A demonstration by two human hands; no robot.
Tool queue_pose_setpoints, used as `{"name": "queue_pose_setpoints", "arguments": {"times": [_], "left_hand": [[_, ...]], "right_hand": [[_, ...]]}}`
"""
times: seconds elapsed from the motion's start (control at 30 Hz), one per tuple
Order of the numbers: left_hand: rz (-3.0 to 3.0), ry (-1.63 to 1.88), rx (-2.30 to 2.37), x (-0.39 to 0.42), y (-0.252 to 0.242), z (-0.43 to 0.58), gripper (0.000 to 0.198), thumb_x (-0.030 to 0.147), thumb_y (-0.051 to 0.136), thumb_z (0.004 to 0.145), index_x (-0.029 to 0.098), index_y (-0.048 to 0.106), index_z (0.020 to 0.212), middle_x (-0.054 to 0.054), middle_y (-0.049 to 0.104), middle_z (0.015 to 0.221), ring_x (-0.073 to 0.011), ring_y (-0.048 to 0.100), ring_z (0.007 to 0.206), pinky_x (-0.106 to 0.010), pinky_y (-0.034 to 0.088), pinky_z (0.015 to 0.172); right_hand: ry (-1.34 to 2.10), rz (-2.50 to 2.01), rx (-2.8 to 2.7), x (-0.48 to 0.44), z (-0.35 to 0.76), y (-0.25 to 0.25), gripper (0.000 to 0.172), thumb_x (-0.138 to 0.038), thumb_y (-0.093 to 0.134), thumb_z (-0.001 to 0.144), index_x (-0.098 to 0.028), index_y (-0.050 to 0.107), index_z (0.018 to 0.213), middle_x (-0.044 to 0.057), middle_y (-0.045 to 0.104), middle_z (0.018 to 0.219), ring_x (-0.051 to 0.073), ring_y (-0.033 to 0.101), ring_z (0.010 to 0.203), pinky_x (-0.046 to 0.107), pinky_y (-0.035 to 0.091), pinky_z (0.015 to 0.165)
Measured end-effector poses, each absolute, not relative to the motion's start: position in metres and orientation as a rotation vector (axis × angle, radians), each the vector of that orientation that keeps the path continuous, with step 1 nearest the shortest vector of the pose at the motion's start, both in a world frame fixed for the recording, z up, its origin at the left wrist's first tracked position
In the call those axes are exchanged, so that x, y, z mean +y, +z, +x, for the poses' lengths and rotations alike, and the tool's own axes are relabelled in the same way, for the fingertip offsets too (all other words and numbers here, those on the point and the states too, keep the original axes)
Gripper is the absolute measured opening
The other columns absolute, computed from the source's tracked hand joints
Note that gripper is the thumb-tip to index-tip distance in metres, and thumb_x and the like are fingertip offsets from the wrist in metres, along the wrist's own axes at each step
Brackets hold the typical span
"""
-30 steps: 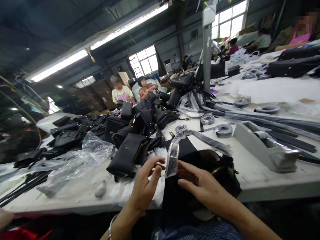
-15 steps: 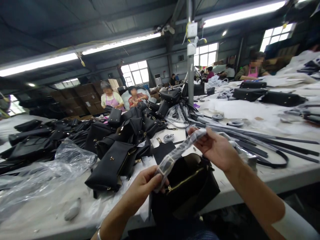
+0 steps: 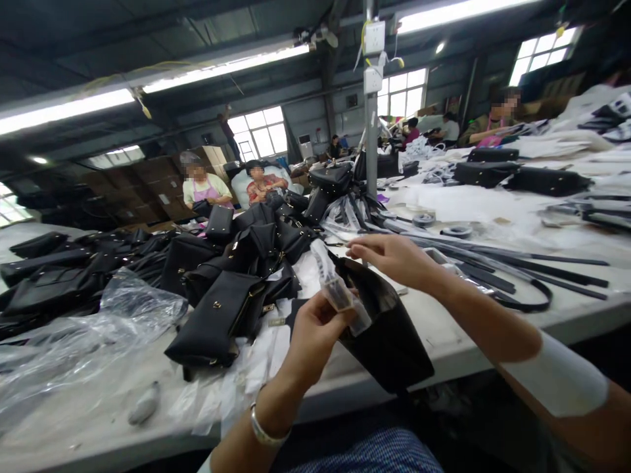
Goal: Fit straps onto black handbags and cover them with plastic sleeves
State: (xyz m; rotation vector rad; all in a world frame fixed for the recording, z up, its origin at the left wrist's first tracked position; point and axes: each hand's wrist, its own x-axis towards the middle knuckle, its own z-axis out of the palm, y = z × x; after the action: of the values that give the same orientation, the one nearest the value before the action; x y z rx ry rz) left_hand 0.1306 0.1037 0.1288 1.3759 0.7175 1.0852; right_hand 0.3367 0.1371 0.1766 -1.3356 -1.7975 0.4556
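OK, L hand point(image 3: 318, 334) pinches wrapped strap point(image 3: 338, 292) at open bag point(image 3: 394, 348); R hand point(image 3: 394, 261) nr bag, grip unclear. Best keep strap untwisted.

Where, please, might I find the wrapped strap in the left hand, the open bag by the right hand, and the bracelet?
Wrapped strap point(image 3: 336, 292): head view, on its plastic wrapping.
Open bag point(image 3: 397, 346): head view, on its black outer side.
Bracelet point(image 3: 259, 430): head view, on its band.
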Motion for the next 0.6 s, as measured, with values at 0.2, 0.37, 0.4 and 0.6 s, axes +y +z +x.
{"name": "queue_pose_setpoints", "arguments": {"times": [0.2, 0.37, 0.4, 0.6], "left_hand": [[1.328, 1.161, 0.825, 0.126, 0.106, 0.135, 0.035, 0.033, 0.081, 0.077, 0.015, 0.072, 0.105, -0.01, 0.076, 0.108, -0.0234, 0.069, 0.103, -0.035, 0.05, 0.095], [1.301, 1.104, 0.89, 0.115, 0.104, 0.134, 0.03, 0.034, 0.081, 0.078, 0.014, 0.071, 0.098, -0.007, 0.076, 0.097, -0.0192, 0.071, 0.091, -0.03, 0.054, 0.086], [1.279, 1.085, 0.887, 0.111, 0.105, 0.137, 0.03, 0.034, 0.081, 0.077, 0.014, 0.071, 0.098, -0.007, 0.076, 0.097, -0.0188, 0.071, 0.089, -0.029, 0.054, 0.084], [1.702, 0.969, 0.918, 0.107, 0.133, 0.14, 0.028, 0.037, 0.073, 0.083, 0.017, 0.071, 0.102, -0.009, 0.077, 0.101, -0.0222, 0.072, 0.092, -0.03, 0.055, 0.081]], "right_hand": [[0.085, -1.4, -1.721, 0.04, 0.338, 0.078, 0.036, -0.035, 0.064, 0.091, -0.024, 0.064, 0.125, 0.008, 0.065, 0.133, 0.027, 0.061, 0.123, 0.043, 0.049, 0.106], [-0.157, -1.473, -1.657, 0.014, 0.299, 0.017, 0.064, -0.039, 0.07, 0.087, -0.021, 0.047, 0.144, 0.015, 0.053, 0.145, 0.035, 0.046, 0.136, 0.056, 0.041, 0.111], [-0.177, -1.487, -1.67, 0.016, 0.293, 0.013, 0.072, -0.04, 0.071, 0.085, -0.021, 0.041, 0.148, 0.016, 0.046, 0.151, 0.037, 0.039, 0.14, 0.06, 0.037, 0.113], [-0.245, -1.426, -1.658, 0.049, 0.298, 0.01, 0.063, -0.021, 0.061, 0.092, -0.022, 0.037, 0.15, 0.014, 0.046, 0.152, 0.034, 0.035, 0.145, 0.06, 0.033, 0.115]]}}
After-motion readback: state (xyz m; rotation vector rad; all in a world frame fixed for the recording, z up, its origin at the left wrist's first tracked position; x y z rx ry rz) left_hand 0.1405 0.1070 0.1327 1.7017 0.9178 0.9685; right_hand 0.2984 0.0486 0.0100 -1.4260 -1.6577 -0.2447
